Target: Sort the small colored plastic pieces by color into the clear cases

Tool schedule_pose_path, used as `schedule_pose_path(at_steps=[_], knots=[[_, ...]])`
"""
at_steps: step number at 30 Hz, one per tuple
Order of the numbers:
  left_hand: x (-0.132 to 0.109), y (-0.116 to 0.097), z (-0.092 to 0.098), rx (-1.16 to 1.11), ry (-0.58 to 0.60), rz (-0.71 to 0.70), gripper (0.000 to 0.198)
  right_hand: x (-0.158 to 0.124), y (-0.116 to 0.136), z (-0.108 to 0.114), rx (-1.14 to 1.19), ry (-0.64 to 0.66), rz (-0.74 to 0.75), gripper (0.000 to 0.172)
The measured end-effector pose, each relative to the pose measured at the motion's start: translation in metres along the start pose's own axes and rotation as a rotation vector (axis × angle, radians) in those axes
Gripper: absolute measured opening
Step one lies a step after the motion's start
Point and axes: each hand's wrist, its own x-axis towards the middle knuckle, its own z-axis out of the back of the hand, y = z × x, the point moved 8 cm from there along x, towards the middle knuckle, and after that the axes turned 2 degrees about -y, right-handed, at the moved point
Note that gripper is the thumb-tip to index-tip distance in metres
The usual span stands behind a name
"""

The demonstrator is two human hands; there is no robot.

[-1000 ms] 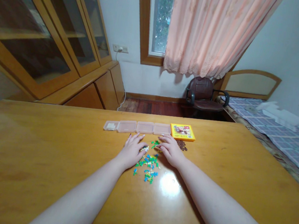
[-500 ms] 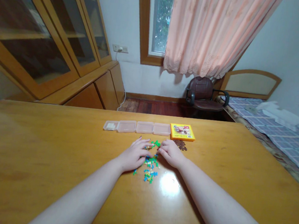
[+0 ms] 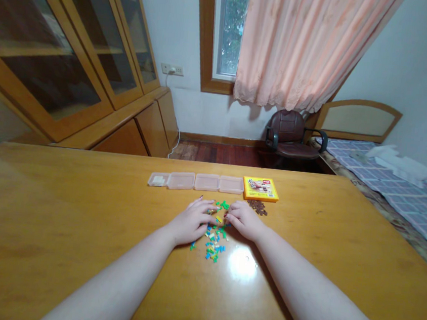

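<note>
A scatter of small green, blue, yellow and white pieces [image 3: 214,243] lies on the wooden table [image 3: 57,225] in front of me. My left hand [image 3: 190,222] rests at the left edge of the scatter, its fingers drawn together over a small pale piece at the far end. My right hand [image 3: 244,220] rests at the right edge, fingers curled down onto the pieces, fingertips nearly meeting those of the left hand. What the right fingers grip is hidden.
A row of clear plastic boxes [image 3: 196,181] and a flat yellow box [image 3: 261,189] lie just beyond the hands, with a small heap of brown pieces [image 3: 259,207] beside the right hand. Past the table stand a glass-fronted cabinet [image 3: 74,64], a chair [image 3: 291,135] and a bed [image 3: 404,195].
Both hands went from lying flat and spread to fingers drawn in; the left hand turned right toward the pieces, and the fingertips of both hands came closer together.
</note>
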Motion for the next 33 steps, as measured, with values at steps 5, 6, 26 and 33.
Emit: schedule_pose_path(at_steps=[5, 6, 26, 33], knots=[[0.000, 0.008, 0.001, 0.014, -0.046, 0.061, 0.043, 0.000, 0.000, 0.000, 0.019, 0.000, 0.008, 0.059], [0.000, 0.008, 0.002, 0.017, -0.058, 0.070, 0.042, 0.000, -0.001, 0.001, 0.016, -0.013, 0.007, 0.058], [0.000, 0.010, 0.002, 0.012, -0.020, 0.112, 0.038, -0.001, -0.002, 0.000, -0.069, -0.003, -0.016, 0.048], [-0.001, 0.014, -0.001, 0.024, -0.029, 0.127, 0.033, 0.000, -0.008, -0.003, -0.155, 0.008, -0.106, 0.043]])
